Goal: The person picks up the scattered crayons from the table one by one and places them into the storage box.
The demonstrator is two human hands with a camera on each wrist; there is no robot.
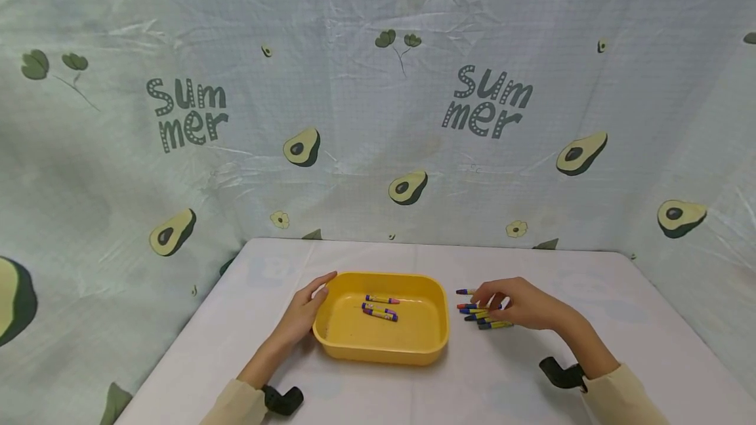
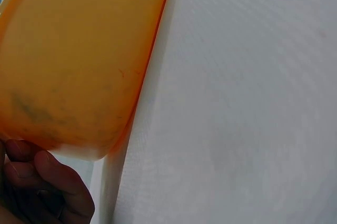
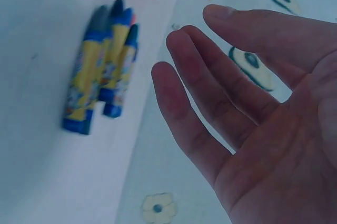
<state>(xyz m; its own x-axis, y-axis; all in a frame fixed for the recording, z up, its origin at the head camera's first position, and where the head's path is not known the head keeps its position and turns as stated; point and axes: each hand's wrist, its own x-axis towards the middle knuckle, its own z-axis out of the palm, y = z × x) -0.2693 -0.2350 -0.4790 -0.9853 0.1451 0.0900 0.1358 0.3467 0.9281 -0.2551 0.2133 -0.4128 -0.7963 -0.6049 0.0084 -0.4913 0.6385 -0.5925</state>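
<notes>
My left hand (image 1: 301, 313) grips the left end of a yellow plastic tray (image 1: 384, 354), thumb by the rim and fingers along the outside. Inside the tray lie 3 crayons (image 1: 380, 315) in yellow and purple wrappers. To the right of the tray, my right hand (image 1: 525, 303) hovers over several crayons (image 1: 496, 325) lying side by side on the table. In the right wrist view its fingers (image 3: 174, 95) are loosely bent, apart from the thumb, and nothing is between them. One purple-tipped crayon (image 1: 464, 292) lies farther back, partly hidden by the hand.
A white cloth covers the table (image 1: 413, 399). Behind and at the sides hangs a pale curtain (image 1: 354, 97) printed with avocados and lettering. Dark wrist-camera mounts (image 1: 283, 401) sit on both wrists.
</notes>
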